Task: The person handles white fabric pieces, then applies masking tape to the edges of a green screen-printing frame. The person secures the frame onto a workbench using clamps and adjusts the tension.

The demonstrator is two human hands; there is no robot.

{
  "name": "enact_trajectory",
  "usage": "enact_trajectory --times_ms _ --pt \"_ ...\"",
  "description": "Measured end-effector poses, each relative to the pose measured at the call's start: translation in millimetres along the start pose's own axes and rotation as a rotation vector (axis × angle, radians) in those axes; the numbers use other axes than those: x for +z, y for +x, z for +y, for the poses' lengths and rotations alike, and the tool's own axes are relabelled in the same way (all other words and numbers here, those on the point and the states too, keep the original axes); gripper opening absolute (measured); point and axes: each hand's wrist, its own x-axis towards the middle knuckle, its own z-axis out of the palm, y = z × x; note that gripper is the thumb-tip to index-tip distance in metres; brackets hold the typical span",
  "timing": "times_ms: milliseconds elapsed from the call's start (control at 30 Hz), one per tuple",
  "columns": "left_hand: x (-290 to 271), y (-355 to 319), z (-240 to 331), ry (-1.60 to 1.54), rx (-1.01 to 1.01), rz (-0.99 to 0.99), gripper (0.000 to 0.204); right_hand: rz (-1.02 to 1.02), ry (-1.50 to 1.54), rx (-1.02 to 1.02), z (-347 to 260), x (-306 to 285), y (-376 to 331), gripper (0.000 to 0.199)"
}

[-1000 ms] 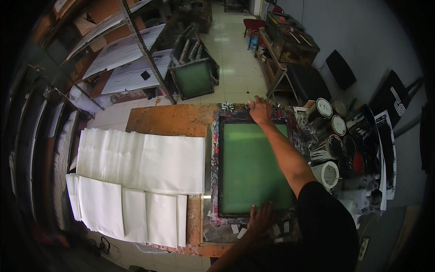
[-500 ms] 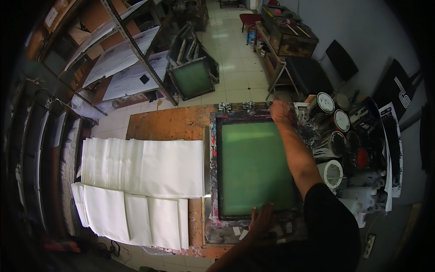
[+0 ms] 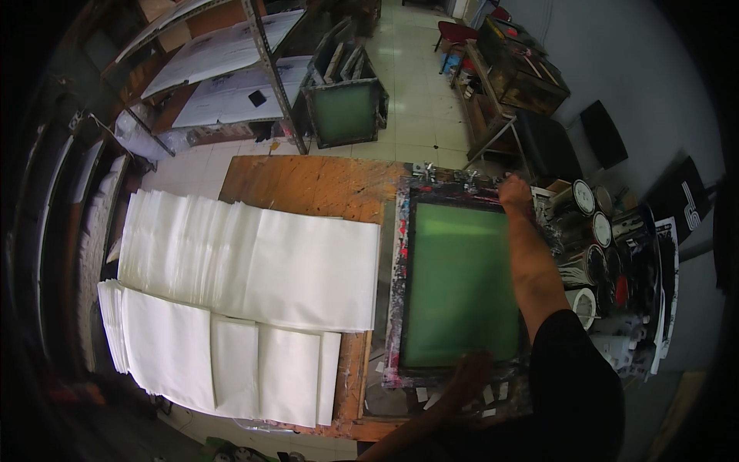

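Observation:
A screen-printing frame (image 3: 409, 286) with green mesh lies at the right side of the wooden table. At its far right corner, beside the row of metal hinge clamps (image 3: 467, 179), my right hand (image 3: 514, 192) is closed; what its fingers hold is hidden. My left hand (image 3: 466, 379) rests at the near edge of the frame, fingers stretched forward, dim and slightly blurred. Left of the frame, two overlapping rows of white sheets (image 3: 312, 266) lie fanned out on the wooden table (image 3: 289, 179).
Paint cans (image 3: 583, 198) and white plastic containers (image 3: 616, 346) crowd the right side. Beyond the table lean more green screens (image 3: 345, 113). Metal shelving (image 3: 271, 73) stands far left, a black chair (image 3: 545, 142) far right. Small white scraps (image 3: 431, 400) lie near my left hand.
The view has swung left, so the table and frame appear farther right. Both hands stay at about the same places on the frame, the right at its far corner, the left at its near edge.

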Motion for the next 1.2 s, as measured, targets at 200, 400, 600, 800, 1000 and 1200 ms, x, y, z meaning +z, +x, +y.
enact_trajectory --times_ms 200,400,600,800,1000,1200 --pt "0.4 2.1 6.9 -0.166 0.018 0.056 0.056 -0.204 0.029 0.034 17.0 10.9 11.6 0.033" --pt "-2.5 -1.7 9.8 -0.266 0.045 -0.041 0.063 -0.232 -0.073 -0.016 15.9 15.9 14.3 0.031" --pt "3.0 0.6 0.0 -0.179 0.030 0.069 0.068 -0.373 0.208 0.339 -22.5 -4.7 25.9 0.044" --pt "-46.8 9.1 -9.0 0.067 0.032 -0.212 0.053 -0.163 0.506 0.038 33.1 -61.3 -36.4 0.034" --pt "-62.7 9.3 -7.8 -0.148 -0.143 -0.055 0.054 -0.277 0.540 -0.638 81.8 -101.5 -215.4 0.034" --pt "-108.1 -34.2 9.3 -0.412 -0.434 0.210 0.051 -0.272 0.392 -0.659 80.5 -106.0 -256.7 0.042"
